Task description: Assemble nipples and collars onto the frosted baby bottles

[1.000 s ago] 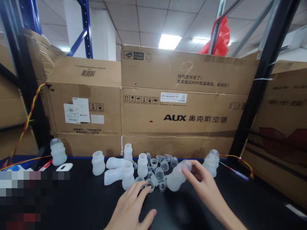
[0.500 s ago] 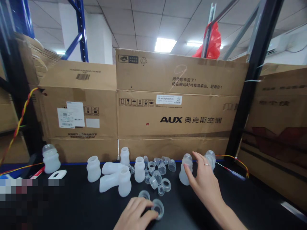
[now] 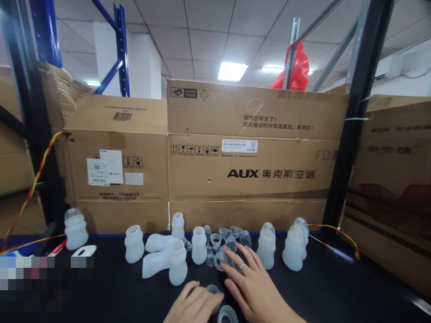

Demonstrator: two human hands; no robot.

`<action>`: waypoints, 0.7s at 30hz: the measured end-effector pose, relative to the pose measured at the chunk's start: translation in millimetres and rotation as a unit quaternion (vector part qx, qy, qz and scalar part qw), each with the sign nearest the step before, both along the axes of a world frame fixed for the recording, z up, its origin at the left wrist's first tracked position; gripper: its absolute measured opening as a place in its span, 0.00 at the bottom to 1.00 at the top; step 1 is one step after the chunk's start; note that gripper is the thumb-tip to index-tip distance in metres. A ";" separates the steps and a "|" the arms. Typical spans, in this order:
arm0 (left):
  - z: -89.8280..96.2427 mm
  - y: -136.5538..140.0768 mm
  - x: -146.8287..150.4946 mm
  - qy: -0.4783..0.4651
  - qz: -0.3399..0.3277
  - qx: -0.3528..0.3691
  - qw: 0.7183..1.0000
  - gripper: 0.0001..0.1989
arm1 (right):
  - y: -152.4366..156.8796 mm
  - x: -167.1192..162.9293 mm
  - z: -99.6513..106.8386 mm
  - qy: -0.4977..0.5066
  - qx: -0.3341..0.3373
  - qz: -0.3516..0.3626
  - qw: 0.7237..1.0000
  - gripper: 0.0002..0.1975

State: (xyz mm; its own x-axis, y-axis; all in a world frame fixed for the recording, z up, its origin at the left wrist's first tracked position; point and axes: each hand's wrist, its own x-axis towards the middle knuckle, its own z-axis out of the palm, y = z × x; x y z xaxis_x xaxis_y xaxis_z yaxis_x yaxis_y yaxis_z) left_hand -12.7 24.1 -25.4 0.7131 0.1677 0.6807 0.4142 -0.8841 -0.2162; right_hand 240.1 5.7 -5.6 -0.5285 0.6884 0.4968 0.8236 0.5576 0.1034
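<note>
My right hand point(image 3: 254, 285) is open, fingers spread and reaching over a pile of clear caps and rings. Its fingertips are by a clear ring point(image 3: 220, 260); whether they touch it I cannot tell. Low in the middle, my left hand point(image 3: 195, 303) has bent fingers closed at the edge of a clear collar ring point(image 3: 213, 289), its thumb hidden. Another collar ring point(image 3: 228, 315) lies just right of it. Capped milky-white bottles stand to the right: one bottle point(image 3: 266, 249) alone, another bottle point(image 3: 293, 251) before a third bottle point(image 3: 303, 226).
Uncapped white bottles point(image 3: 134, 244) stand left of the pile, with two bottles point(image 3: 156, 264) lying down. A capped bottle point(image 3: 76, 231) and a white object point(image 3: 85, 251) are far left. Cardboard point(image 3: 249, 179) walls the back of the black table point(image 3: 111, 296); a rack post point(image 3: 350, 116) rises right.
My right hand has moved left and down from the capped bottles to the clear pieces. A front bottle it covered now shows. The two near rings and my left hand sit slightly lower and further right.
</note>
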 end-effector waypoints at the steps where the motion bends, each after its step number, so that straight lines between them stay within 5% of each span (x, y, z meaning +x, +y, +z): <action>1: 4.1 -0.5 -4.1 0.002 0.010 -0.016 1.000 0.25 | -0.5 3.6 0.5 0.013 -0.010 -0.007 1.000 0.19; 12: 16.1 -8.7 -5.7 0.018 0.017 -0.128 0.991 0.05 | 8.0 8.9 -11.1 0.114 0.072 -0.116 0.984 0.14; 16: 16.4 -12.3 -6.6 0.044 0.043 -0.140 0.988 0.19 | 8.0 7.4 -10.7 0.147 0.067 -0.102 0.982 0.08; 21: 9.9 -14.8 -9.1 0.020 0.056 -0.165 0.985 0.19 | 7.5 1.5 -14.0 0.160 0.072 -0.119 0.977 0.03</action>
State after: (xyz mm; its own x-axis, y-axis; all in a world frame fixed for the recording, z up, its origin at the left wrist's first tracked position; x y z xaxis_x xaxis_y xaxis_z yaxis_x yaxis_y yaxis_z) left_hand -21.9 9.3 -15.5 0.7025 0.4542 0.5479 0.5106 -0.8579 0.0565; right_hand 241.6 13.2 -19.7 -0.1634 0.6836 0.7113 0.9316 0.3443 -0.1169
